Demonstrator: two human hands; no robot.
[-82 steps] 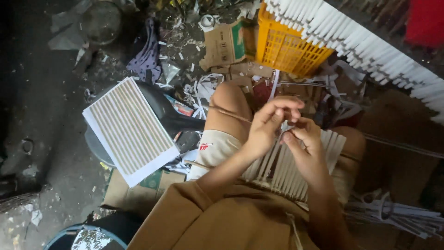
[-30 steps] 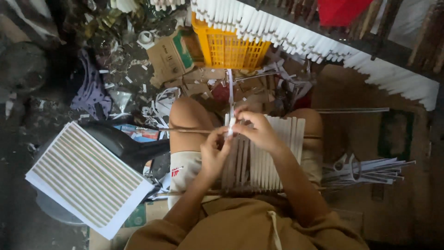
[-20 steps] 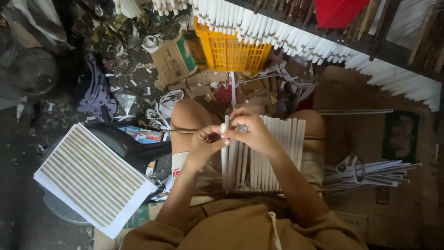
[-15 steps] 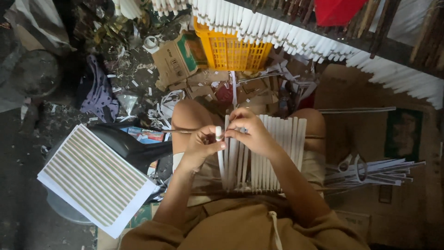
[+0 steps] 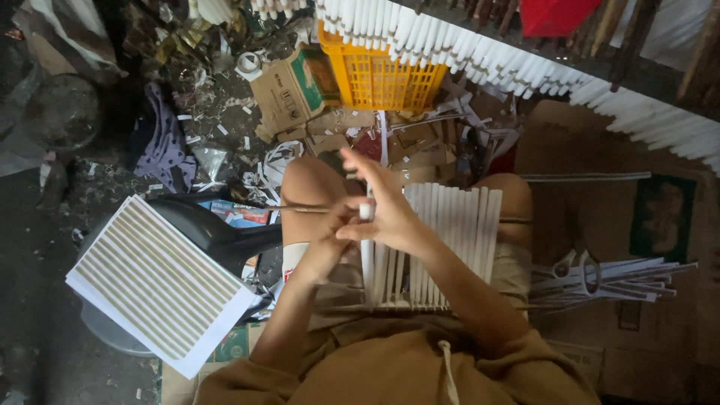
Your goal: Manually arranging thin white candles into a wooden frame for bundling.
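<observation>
I sit with a row of several white paper tubes [image 5: 450,240] laid across my lap, between my bare knees. Both hands meet over the left end of that row. My left hand [image 5: 336,225] pinches the top end of one white tube [image 5: 366,247] that stands nearly upright in front of the row. My right hand [image 5: 386,210] closes around the same tube from the right, its fingers partly spread. A thin brown stick [image 5: 300,209] crosses my left knee and runs into my hands.
A white sheet with rows of tan strips [image 5: 154,281] lies at my left beside a black curved handle [image 5: 217,232]. A yellow crate [image 5: 379,71], cardboard scraps and a long rack of white tubes [image 5: 637,116] are ahead. More tubes and tape rolls [image 5: 600,274] lie at right.
The tube I held up high a second ago has come down to the left end of the row on my lap. My hands have dropped with it.
</observation>
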